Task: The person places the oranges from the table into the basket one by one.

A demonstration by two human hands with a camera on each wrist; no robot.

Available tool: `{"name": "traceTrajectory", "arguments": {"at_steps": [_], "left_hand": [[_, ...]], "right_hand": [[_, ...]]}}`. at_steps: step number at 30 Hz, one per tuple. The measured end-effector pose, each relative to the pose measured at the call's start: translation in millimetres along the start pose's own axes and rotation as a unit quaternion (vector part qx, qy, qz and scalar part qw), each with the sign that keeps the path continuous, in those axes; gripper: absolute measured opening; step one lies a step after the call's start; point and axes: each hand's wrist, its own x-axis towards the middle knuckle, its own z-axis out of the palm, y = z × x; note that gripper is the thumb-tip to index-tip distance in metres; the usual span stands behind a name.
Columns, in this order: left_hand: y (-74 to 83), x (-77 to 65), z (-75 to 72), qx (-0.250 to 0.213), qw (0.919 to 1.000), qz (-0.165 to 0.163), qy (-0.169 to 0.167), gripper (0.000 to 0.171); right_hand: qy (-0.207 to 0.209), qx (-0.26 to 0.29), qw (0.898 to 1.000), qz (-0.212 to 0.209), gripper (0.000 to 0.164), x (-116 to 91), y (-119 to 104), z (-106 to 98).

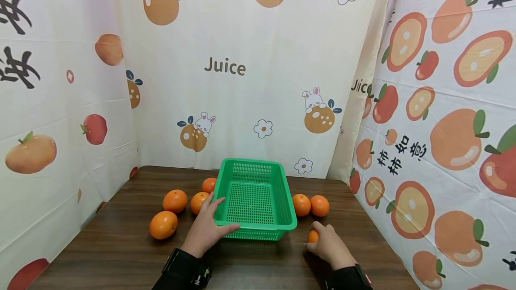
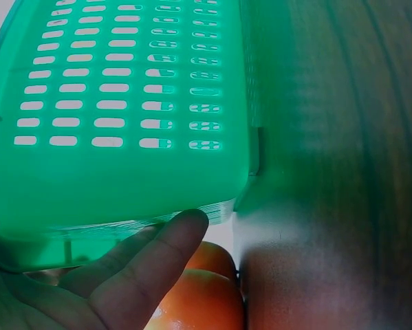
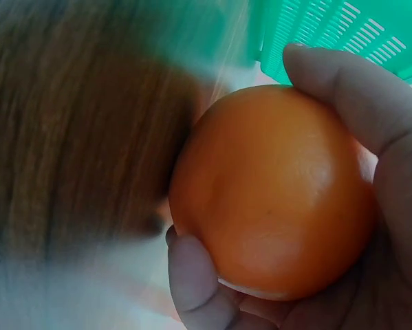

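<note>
A green plastic basket (image 1: 264, 227) with slotted sides stands on the table. At its front left corner my left hand (image 1: 206, 229) rests with spread, fairly straight fingers; the fingers lie along the left side and the thumb points along the front rim. In the left wrist view, fingers (image 2: 154, 265) touch the basket wall (image 2: 123, 182). My right hand (image 1: 331, 244) holds an orange (image 1: 313, 236) to the right of the basket, low over the table. The right wrist view has this orange (image 3: 274, 192) between thumb and fingers; whether it touches the table cannot be told.
Several oranges (image 1: 163, 225) lie left of the basket, some close to its side. Two more oranges (image 1: 301, 205) sit side by side at its right. The dark wooden table (image 1: 250, 265) is bordered by fruit-printed curtains (image 1: 258, 102) at the back and both sides.
</note>
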Motion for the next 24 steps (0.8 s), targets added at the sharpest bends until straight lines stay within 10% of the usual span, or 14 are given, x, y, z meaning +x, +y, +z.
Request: {"name": "traceTrajectory", "arguments": {"at_steps": [24], "left_hand": [[1.6, 0.6, -1.9, 0.003, 1.0, -0.008, 0.0, 0.109]], "right_hand": [[0.002, 0.013, 1.0, 0.006, 0.047, -0.6, 1.7, 1.6]]}}
